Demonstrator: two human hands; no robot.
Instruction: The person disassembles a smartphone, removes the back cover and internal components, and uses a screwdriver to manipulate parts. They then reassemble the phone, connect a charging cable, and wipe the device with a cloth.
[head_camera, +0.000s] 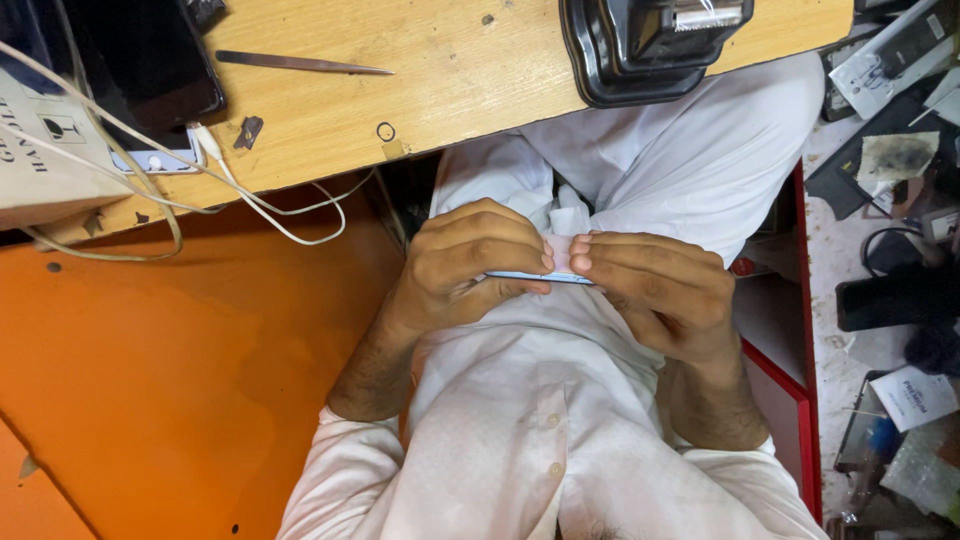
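Observation:
Both my hands meet in front of my lap, just under the edge of the wooden table. My left hand (465, 262) and my right hand (655, 285) grip a thin flat pale-blue device (560, 277) edge-on between them. A small pink-white piece (557, 250) shows between my fingertips on top of it. Most of the device is hidden by my fingers. I wear a white shirt and white trousers.
On the wooden table (460, 80) lie metal tweezers (300, 64), a black tray with a tool (650, 45), a dark tablet (140, 60), a cardboard box (40, 150) and white cables (250, 200). Orange floor (180, 380) lies left; a cluttered shelf of parts (890, 200) stands right.

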